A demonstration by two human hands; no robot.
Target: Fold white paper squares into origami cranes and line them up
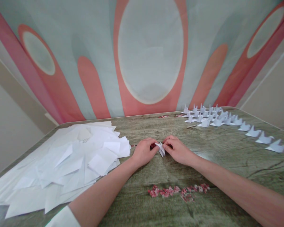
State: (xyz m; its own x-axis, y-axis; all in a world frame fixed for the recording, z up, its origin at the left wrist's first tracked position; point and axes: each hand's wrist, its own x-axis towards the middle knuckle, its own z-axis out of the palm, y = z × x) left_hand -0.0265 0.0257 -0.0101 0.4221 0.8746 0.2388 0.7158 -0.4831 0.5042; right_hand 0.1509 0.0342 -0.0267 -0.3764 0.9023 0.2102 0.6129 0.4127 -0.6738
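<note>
A small folded white paper crane (161, 149) is held between my two hands, over the middle of the table. My left hand (145, 151) pinches its left side between thumb and fingers. On the other side, my right hand (177, 149) grips it the same way, thumb toward me. The crane's narrow points face up and down between the thumbs; parts of it are hidden behind the fingertips.
Loose white paper sheets (68, 164) cover the left side of the table. Several finished paper cranes (216, 119) stand in rows at the back right. The wood-grain tabletop (215, 205) carries a printed pink flower pattern (178, 190). A patterned backdrop (151, 108) rises behind the table.
</note>
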